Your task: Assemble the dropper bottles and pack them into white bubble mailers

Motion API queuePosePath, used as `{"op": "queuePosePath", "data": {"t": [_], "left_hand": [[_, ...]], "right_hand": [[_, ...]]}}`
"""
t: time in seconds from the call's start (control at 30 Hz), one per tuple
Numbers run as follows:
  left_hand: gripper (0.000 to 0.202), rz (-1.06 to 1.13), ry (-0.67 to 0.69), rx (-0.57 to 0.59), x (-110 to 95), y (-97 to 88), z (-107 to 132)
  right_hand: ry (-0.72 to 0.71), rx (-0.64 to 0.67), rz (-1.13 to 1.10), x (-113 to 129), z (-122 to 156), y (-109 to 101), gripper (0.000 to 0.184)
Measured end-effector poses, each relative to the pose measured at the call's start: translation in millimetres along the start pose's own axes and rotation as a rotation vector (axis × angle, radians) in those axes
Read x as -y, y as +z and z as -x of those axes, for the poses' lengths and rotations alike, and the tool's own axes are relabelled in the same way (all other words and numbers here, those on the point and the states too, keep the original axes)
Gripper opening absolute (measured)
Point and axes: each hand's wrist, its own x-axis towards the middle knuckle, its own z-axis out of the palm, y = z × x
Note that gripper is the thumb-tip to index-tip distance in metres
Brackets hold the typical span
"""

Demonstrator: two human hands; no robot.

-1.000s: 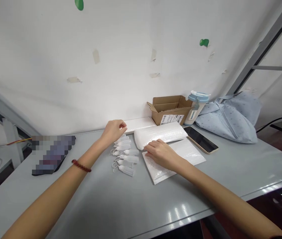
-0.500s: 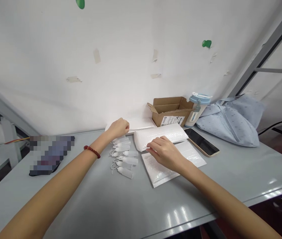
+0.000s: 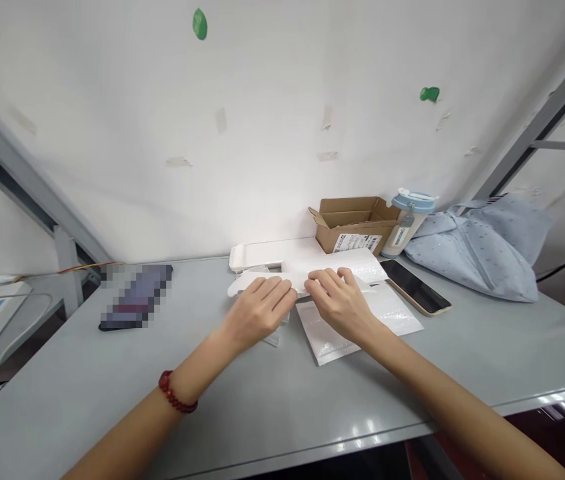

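My left hand [image 3: 257, 312] and my right hand [image 3: 341, 303] meet at the middle of the grey table [image 3: 112, 400], both gripping a white padded mailer [image 3: 242, 283] held just above it. The fingers of both hands curl over the mailer's edge. A flat white bubble mailer [image 3: 392, 313] lies on the table under and to the right of my right hand. A stack of white mailers [image 3: 362, 263] sits just behind the hands. The small white squeeze bottles are almost hidden beneath my left hand; only a tip [image 3: 273, 340] shows.
An open cardboard box [image 3: 352, 223], a blue-lidded cup [image 3: 407, 217], a phone [image 3: 415, 287] and a light blue bag [image 3: 482, 250] are at the back right. A long white item [image 3: 262, 253] lies along the wall. A dark pixelated object [image 3: 135, 297] lies at left.
My left hand came back from the wall side with a white mailer and now joins my right hand on it, covering the bottles. The view shifted to the left.
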Motion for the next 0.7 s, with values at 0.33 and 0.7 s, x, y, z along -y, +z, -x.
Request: {"op": "queuePosePath", "data": {"t": [0.33, 0.7], "left_hand": [[0.044, 0.554, -1.051, -0.069, 24.5, -13.2, 36.8], [0.027, 1.066, -1.264, -0.111, -1.4, -30.7, 13.8]], "right_hand": [[0.089, -0.077, -0.055, -8.1, -3.0, -0.6, 0.023], [0.076, -0.143, -0.005, -6.0, -3.2, -13.7, 0.058]]}}
